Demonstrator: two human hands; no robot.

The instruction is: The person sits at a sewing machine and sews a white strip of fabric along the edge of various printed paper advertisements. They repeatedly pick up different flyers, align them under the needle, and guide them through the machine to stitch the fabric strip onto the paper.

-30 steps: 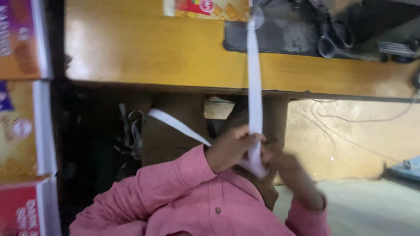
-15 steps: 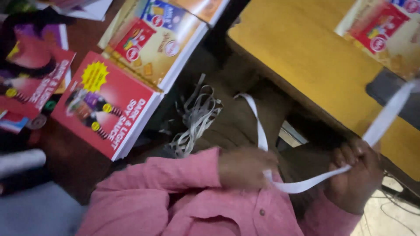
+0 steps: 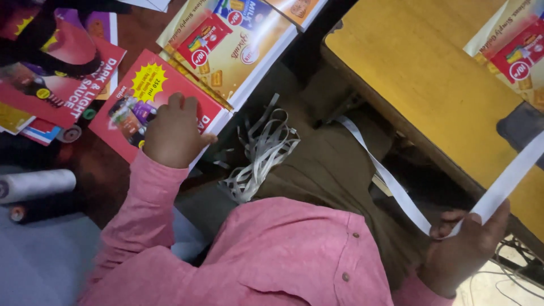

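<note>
— Where is the left hand [image 3: 173,133]?

— Stretched out to the far left, arm almost straight in a pink sleeve, back of the hand up. Its fingers [image 3: 182,103] are curled and pressed downward, thumb out to the right.

— And the right hand [image 3: 462,249]?

— Near right, close to the body, the wrist bent. Its fingers [image 3: 450,222] are folded in against the thumb, pinched closed, with the palm turned left.

— Are the two close together?

— No, they sit well apart, with the torso between them.

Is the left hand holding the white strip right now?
No, the left hand rests on a red printed sheet, while only the right hand grips the white strip.
</note>
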